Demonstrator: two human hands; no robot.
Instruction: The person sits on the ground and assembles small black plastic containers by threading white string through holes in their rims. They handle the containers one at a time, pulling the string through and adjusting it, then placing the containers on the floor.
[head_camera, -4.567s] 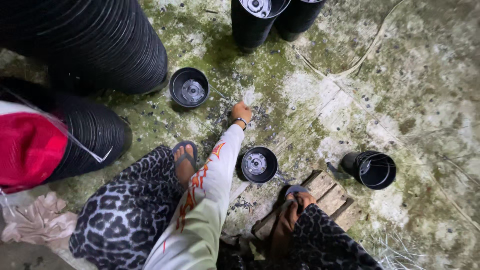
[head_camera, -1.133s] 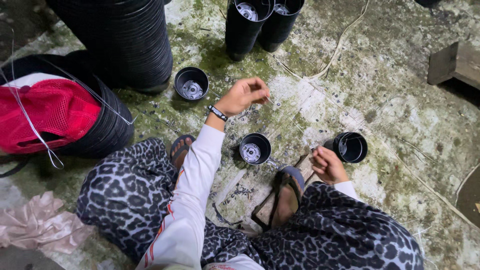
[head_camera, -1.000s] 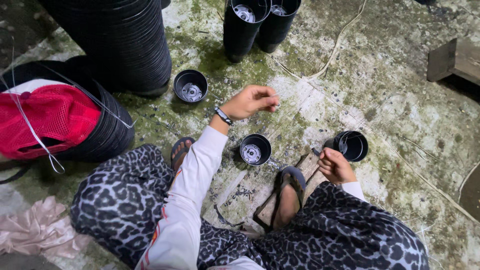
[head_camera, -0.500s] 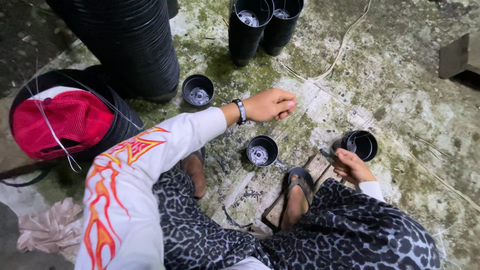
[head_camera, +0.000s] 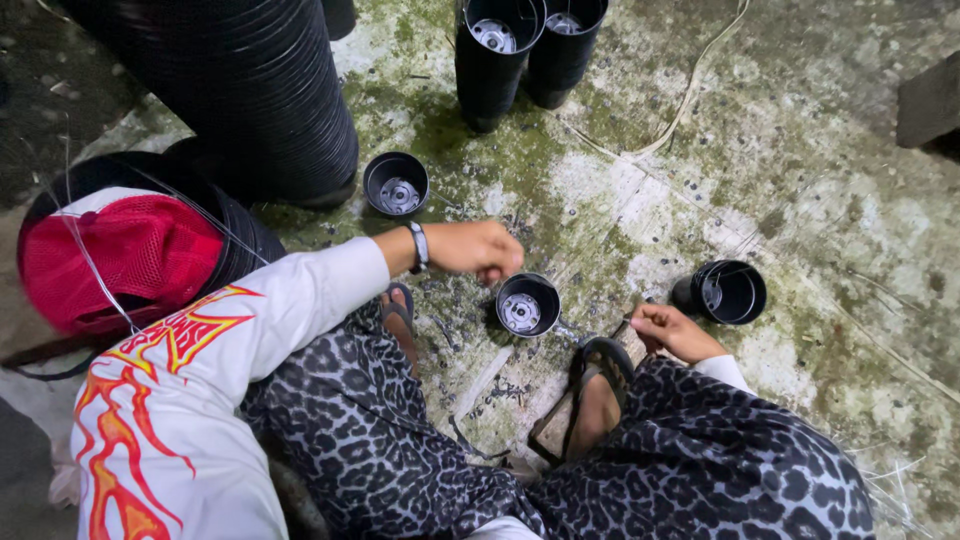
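My left hand (head_camera: 478, 248) reaches forward with a dark wristband on the wrist. Its curled fingers rest on the near rim of a small black plastic pot (head_camera: 528, 303) that stands upright on the ground between my feet. My right hand (head_camera: 672, 331) lies by my right sandal, fingers closed on a thin metal tool (head_camera: 585, 329) that points toward that pot. A second black pot (head_camera: 728, 292) lies on its side just beyond my right hand. A third pot (head_camera: 396, 183) stands upright farther left.
Two tall stacks of black pots (head_camera: 497, 55) stand at the top, and a thick stack (head_camera: 250, 90) fills the upper left. A red mesh bag (head_camera: 115, 255) sits on another stack at left. The ground (head_camera: 800, 150) is mossy concrete with a thin cord (head_camera: 690, 95) and dark debris.
My left hand has come down from above the ground to the rim of the small pot. My right hand has stayed by the sandal. The view has shifted slightly.
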